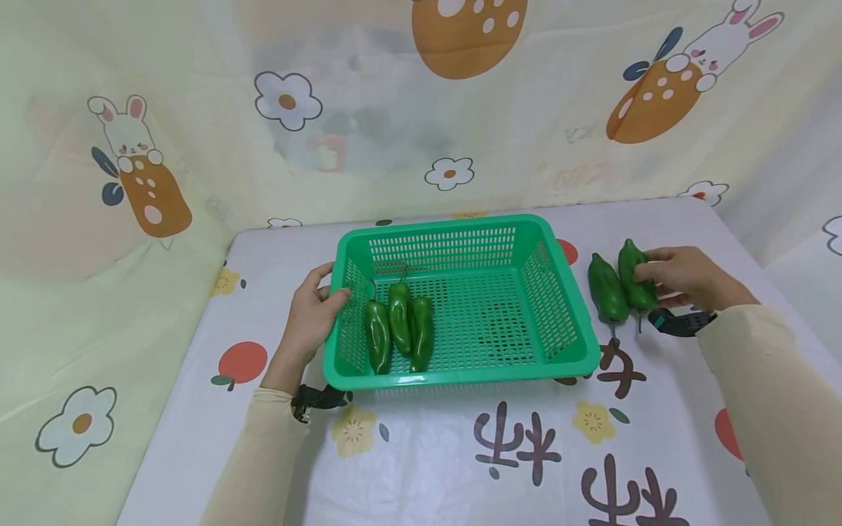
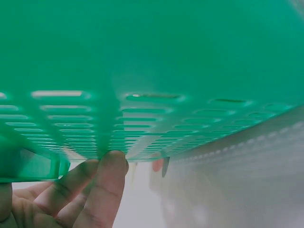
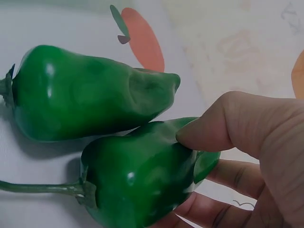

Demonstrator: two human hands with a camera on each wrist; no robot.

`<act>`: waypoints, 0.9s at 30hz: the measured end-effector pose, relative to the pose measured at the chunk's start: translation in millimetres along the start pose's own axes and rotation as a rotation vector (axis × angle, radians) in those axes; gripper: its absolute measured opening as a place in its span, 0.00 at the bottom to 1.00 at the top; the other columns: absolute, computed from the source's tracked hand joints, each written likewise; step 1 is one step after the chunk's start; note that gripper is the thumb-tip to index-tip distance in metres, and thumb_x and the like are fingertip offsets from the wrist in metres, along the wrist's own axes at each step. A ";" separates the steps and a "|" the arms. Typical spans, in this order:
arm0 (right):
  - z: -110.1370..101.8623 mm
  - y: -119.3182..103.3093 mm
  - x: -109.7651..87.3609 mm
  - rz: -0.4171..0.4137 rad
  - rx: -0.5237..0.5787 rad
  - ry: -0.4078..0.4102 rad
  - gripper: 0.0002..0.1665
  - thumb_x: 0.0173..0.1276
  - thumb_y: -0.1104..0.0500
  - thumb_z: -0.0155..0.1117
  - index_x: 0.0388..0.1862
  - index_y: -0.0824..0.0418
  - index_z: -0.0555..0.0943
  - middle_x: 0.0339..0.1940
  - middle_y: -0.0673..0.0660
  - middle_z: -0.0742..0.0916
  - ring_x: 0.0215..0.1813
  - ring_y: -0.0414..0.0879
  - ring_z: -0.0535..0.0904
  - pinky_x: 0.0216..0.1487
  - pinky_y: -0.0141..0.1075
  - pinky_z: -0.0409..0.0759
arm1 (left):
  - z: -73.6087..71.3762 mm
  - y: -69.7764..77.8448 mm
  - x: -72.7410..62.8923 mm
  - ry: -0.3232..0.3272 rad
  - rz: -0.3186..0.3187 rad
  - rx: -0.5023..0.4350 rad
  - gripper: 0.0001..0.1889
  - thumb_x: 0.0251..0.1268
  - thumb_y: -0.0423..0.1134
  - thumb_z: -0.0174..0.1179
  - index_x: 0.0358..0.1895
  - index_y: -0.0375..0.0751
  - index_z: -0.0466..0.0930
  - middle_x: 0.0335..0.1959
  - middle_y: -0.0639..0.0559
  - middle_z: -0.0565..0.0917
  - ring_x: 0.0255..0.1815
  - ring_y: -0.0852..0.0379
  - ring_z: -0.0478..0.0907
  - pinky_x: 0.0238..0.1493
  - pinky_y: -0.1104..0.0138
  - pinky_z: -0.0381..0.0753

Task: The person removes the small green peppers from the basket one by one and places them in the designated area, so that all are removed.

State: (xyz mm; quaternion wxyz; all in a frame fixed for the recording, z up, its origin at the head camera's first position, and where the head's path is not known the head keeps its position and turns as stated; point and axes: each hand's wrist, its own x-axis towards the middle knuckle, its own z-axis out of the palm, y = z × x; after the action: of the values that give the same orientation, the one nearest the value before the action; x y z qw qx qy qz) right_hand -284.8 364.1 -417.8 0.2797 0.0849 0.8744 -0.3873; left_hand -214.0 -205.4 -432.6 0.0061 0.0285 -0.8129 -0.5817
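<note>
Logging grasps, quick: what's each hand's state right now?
Left hand: closed, holding the green basket by its rim.
Right hand: closed, holding the rightmost green pepper.

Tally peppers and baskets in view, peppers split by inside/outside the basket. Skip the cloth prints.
Green basket: 1
Green peppers inside it: 3
Green peppers outside it: 2
Total: 6 (5 peppers, 1 basket)
</note>
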 end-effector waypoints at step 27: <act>9.9 4.3 4.6 -0.003 -0.024 0.016 0.44 0.82 0.52 0.49 0.80 0.79 0.48 0.72 0.83 0.61 0.62 0.72 0.72 0.55 0.52 0.89 | -0.7 -2.2 1.5 -0.007 -0.002 -0.009 0.31 0.78 0.37 0.55 0.81 0.43 0.60 0.51 0.31 0.86 0.35 0.43 0.91 0.32 0.60 0.92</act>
State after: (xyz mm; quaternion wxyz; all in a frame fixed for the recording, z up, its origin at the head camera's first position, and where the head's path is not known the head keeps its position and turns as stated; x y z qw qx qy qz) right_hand -282.9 359.6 -428.5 0.2732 0.0831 0.8813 -0.3766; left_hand -215.4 -206.8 -434.4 0.0029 0.0272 -0.8104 -0.5853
